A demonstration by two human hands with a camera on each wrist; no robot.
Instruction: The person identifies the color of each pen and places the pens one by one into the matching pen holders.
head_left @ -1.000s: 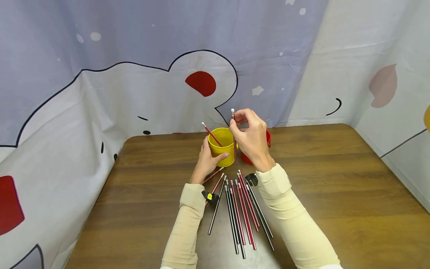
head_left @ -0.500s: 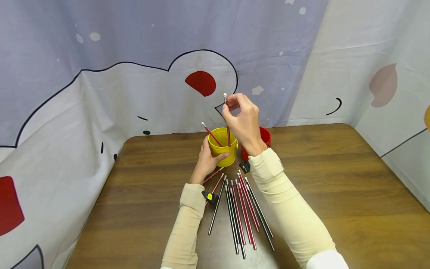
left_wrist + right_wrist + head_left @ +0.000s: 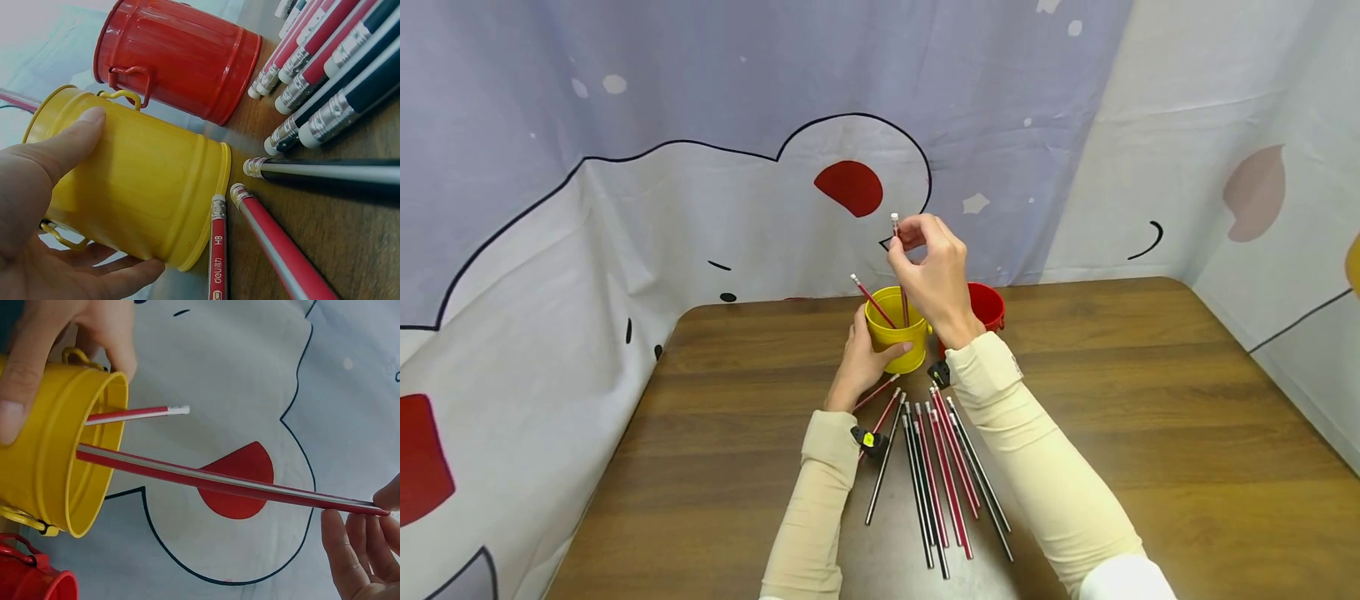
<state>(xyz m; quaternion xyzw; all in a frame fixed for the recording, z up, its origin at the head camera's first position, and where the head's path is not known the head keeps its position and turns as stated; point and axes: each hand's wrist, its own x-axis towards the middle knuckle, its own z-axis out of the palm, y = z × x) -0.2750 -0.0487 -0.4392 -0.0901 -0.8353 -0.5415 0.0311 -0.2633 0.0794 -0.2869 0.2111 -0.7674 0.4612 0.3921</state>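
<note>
My left hand (image 3: 857, 360) holds a small yellow bucket (image 3: 150, 181) from its left side, thumb across the near wall. One red pencil (image 3: 137, 415) leans inside it, its white eraser end sticking out past the rim. With thumb and fingertips my right hand (image 3: 942, 279) pinches a second red pencil (image 3: 237, 484) near its eraser end, above the bucket. That pencil points down, and its lower end is inside the bucket's mouth. Just right of the yellow bucket stands a red bucket (image 3: 987, 307), partly hidden behind my right wrist.
Several red and black pencils lie on the wooden table (image 3: 737, 467) between my forearms, erasers toward the buckets. A red pencil (image 3: 217, 250) marked HB and a black pencil (image 3: 331, 172) lie close to the yellow bucket's base. A printed curtain (image 3: 700, 217) hangs behind the table.
My right hand has moved left and up with its pencil, from beside the yellow bucket to over it, then slightly down into its mouth. My left hand has stayed on the bucket.
</note>
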